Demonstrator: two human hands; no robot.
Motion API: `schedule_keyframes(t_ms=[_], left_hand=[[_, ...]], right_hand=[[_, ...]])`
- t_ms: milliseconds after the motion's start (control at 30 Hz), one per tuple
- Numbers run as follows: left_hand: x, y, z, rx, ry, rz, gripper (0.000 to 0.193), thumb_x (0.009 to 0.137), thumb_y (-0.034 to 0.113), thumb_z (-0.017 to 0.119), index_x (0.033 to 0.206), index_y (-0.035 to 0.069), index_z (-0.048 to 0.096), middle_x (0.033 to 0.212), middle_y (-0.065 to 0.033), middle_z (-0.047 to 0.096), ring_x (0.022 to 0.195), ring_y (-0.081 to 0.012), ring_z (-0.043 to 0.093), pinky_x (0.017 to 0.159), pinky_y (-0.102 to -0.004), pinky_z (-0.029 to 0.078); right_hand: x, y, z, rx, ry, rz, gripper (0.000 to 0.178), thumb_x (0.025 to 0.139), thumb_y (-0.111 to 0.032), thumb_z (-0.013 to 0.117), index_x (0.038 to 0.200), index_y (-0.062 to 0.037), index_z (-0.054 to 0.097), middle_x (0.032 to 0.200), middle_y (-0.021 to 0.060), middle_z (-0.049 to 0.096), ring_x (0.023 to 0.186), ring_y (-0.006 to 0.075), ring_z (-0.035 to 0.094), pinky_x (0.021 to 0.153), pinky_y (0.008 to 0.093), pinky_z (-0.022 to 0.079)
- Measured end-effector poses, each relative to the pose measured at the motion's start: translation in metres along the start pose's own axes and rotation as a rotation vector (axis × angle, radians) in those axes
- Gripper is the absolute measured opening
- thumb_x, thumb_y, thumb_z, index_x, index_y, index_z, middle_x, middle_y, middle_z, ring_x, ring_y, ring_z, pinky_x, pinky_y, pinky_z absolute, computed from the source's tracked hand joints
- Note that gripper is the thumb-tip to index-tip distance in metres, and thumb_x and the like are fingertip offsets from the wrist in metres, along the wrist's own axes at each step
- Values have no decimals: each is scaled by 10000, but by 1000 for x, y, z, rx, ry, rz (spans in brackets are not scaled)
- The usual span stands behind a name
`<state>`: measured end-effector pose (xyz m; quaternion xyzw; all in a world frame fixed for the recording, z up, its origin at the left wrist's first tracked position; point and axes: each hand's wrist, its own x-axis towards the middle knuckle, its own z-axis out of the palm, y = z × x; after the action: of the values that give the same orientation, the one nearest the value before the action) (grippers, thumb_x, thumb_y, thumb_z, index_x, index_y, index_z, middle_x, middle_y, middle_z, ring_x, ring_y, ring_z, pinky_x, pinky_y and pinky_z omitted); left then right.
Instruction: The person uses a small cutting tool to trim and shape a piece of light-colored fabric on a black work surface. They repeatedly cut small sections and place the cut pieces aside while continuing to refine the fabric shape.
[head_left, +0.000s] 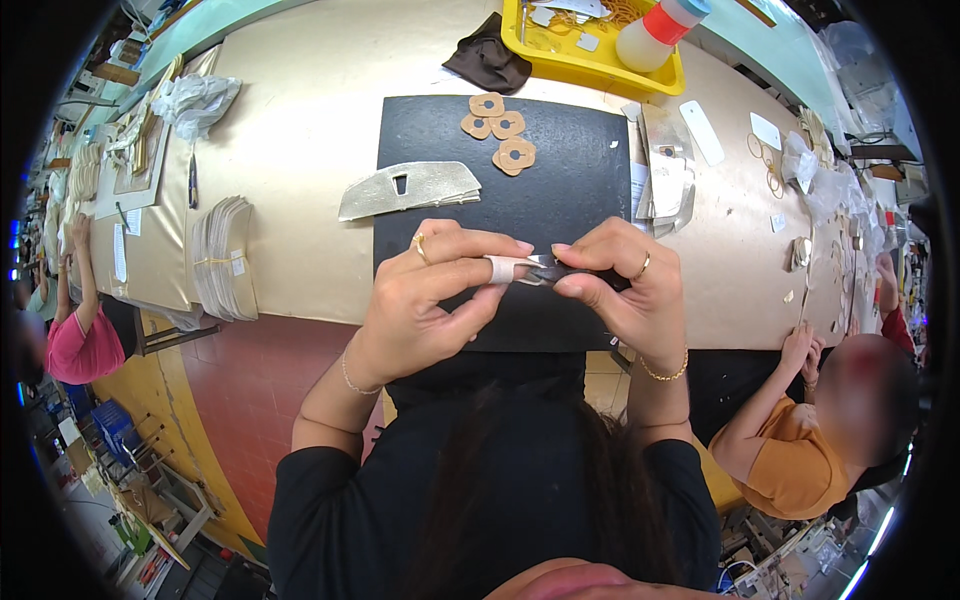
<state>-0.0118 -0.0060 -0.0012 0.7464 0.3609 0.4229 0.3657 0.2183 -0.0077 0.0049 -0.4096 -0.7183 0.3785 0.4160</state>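
Note:
Above the black mat (560,180), my two hands meet in front of me. My right hand (628,285) is closed around a small dark-handled tool (600,277), whose metal tip points left. Fingertips of my left hand (430,285) come up to that tip, with a pale tape wrap around one finger. Between the hands a little whitish bit shows, too small and covered to name. Farther off, a pale, silvery textured piece (430,190) with a small cut-out lies across the mat's left edge. Several tan rounded pieces with holes (516,154) lie near the mat's far side.
A yellow tray (590,76) holds a white bottle with a red band (655,35). Beside it lies a dark cloth (488,58). At left stands a banded stack of pale pieces (222,260); at right, cards and plastic (668,175). A co-worker in orange (790,460) sits close at right.

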Motion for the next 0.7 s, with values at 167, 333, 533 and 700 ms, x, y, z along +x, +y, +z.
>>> schedule_keyframes(t_ms=[167, 333, 533, 700], left_hand=[[0, 0, 2, 4, 11, 5, 215, 738, -60, 718, 918, 53, 745, 1035, -55, 739, 751, -171, 642, 746, -280, 471], [1, 0, 1, -51, -12, -14, 235, 720, -100, 707, 911, 30, 747, 1034, -112, 739, 778, -192, 612, 723, -302, 468], [1, 1, 1, -38, -25, -28, 206, 739, -62, 710, 911, 45, 745, 1033, -79, 743, 840, -181, 671, 777, -297, 455], [1, 1, 1, -26, -41, -14, 194, 741, -58, 708, 903, 44, 742, 1031, -80, 745, 852, -180, 678, 788, -305, 450]], right_hand=[[-2, 2, 3, -3, 47, -20, 198, 762, -89, 821, 903, 3, 716, 758, 86, 661, 663, 183, 621, 579, 269, 465], [-2, 1, 3, 13, 58, -51, 207, 757, -88, 823, 912, 3, 720, 767, 89, 669, 668, 186, 629, 579, 270, 467], [-1, -3, 0, -5, 10, -6, 195, 772, -95, 814, 906, 16, 725, 781, 94, 682, 687, 174, 627, 622, 268, 478], [0, -2, -1, 1, 4, -10, 203, 758, -87, 823, 904, 13, 722, 782, 93, 677, 685, 183, 635, 601, 274, 477]])
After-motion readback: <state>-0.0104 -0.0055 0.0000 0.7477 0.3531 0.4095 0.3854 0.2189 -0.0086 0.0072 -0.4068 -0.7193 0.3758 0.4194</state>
